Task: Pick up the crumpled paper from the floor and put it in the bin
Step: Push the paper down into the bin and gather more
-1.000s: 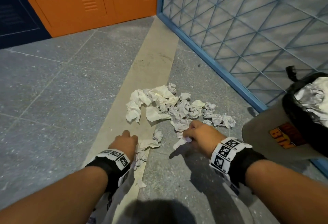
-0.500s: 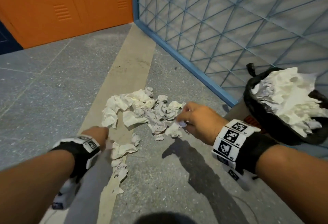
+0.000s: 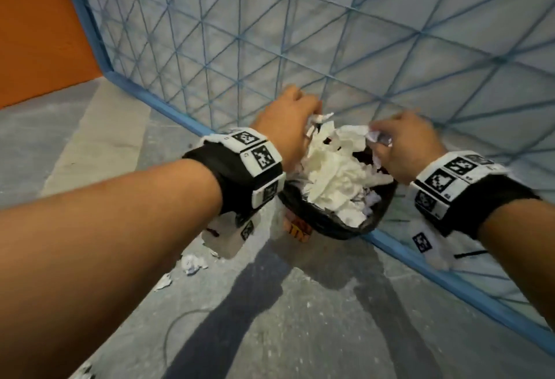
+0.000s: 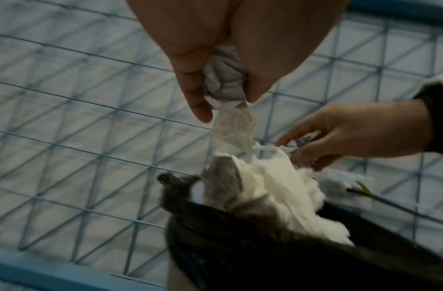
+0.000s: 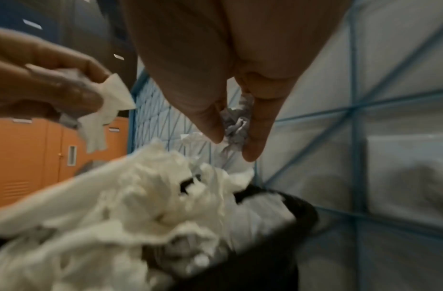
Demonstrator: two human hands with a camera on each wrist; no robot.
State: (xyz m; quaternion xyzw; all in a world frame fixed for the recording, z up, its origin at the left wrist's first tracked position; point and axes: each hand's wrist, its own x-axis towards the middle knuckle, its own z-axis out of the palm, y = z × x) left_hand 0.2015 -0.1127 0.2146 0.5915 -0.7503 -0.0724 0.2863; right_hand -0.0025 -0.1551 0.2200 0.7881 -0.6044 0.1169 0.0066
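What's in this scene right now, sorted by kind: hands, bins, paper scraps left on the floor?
Hands: 2, left hand and right hand, each holding a paper wad
Bins: 1, the bin, heaped with paper
Scraps visible on the floor: 2, one scrap and another scrap
Total: 5

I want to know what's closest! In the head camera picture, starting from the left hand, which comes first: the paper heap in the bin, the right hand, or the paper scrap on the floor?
1. White crumpled paper heap in the black-lined bin, just right of the left hand.
2. Right hand, across the bin.
3. Small crumpled paper scrap on the grey floor, below the left wrist.
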